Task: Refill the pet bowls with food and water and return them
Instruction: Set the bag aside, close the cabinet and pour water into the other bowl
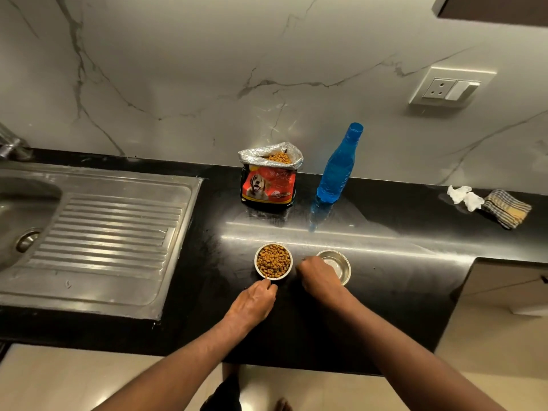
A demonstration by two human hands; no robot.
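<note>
So on the black counter [385, 292] two small bowls are parked side by side near the front edge. The food bowl [273, 261] is filled to the brim with brown kibble, and its near rim, at about 6 o'clock, is pinched by the fingertips of the left hand [254, 302]. The steel bowl [338, 266] is sat just at 3 o'clock of the food bowl; what's inside can't really be made out, and its left side is covered by the right hand [317, 280], which is curled over the rim at roughly 9 o'clock. Whether that rim is actually gripped can't be told from this angle. An opened kibble bag [268, 180] with a dog printed on it is stood at 12 o'clock of the food bowl, back by the marble wall. A blue bottle [336, 173], cap off, is placed just at 3 o'clock of the bag. A steel sink [98, 232] with its ribbed drainboard is found way over at 9 o'clock, and a crumpled tissue [462, 197] plus a folded checked cloth [507, 212] are left far off at 2 o'clock.
</note>
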